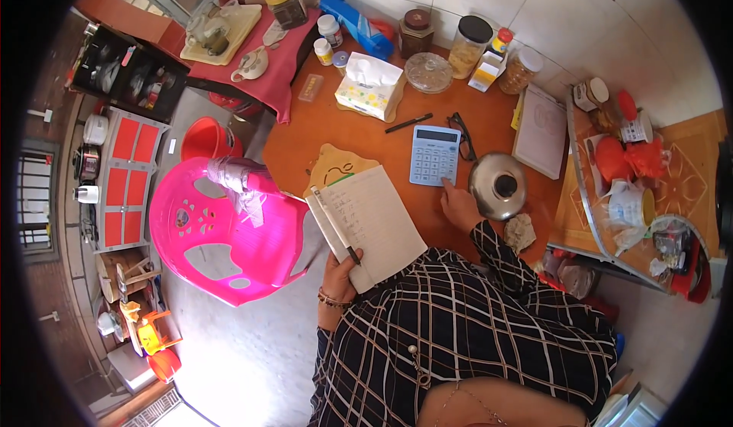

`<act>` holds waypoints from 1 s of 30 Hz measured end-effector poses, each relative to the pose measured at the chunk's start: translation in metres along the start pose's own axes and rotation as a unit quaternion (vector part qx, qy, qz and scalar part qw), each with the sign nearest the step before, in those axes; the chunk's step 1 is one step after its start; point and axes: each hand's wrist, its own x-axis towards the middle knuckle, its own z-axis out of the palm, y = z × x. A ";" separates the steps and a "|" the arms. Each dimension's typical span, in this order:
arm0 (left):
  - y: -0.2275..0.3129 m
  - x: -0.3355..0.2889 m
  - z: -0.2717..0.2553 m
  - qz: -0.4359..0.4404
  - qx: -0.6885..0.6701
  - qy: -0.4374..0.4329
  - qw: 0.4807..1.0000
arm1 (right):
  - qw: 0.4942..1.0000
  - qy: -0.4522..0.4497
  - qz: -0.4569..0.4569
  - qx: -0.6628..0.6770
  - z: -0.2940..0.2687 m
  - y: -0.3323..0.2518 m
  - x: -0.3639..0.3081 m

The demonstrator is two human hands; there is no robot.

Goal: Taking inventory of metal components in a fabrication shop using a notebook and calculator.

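Observation:
My left hand (338, 278) grips the lower left edge of an open notebook (382, 221) with handwritten lines on its page. A pen (353, 253) lies slanted along the notebook's left side, its dark end by my thumb. A bracelet circles that wrist. On the brown table, my right hand (461, 205) reaches a light blue calculator (435, 144) and holds nothing. Its index finger is stretched to the lower right keys; the other fingers are partly hidden. Beside this hand rests a round metal lid (489, 198) with a black knob. Eyeglasses (462, 137) lie by the calculator.
A black pen (408, 123) lies beyond the notebook, near a tissue box (370, 87). Jars, such as a black-lidded one (469, 49), line the tiled wall. A stack of papers (540, 133) leans at the right. A pink plastic chair (229, 236) stands left of the table.

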 end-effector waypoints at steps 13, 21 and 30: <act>0.000 0.001 -0.001 -0.004 0.000 -0.001 1.000 | 1.000 -0.013 0.016 -0.008 0.002 0.002 0.000; 0.002 -0.001 0.000 -0.002 0.012 -0.004 1.000 | 0.999 -0.020 0.025 -0.011 0.001 0.001 -0.001; -0.002 0.000 -0.003 0.003 0.007 0.002 1.000 | 0.999 -0.021 0.030 -0.010 0.002 0.001 0.000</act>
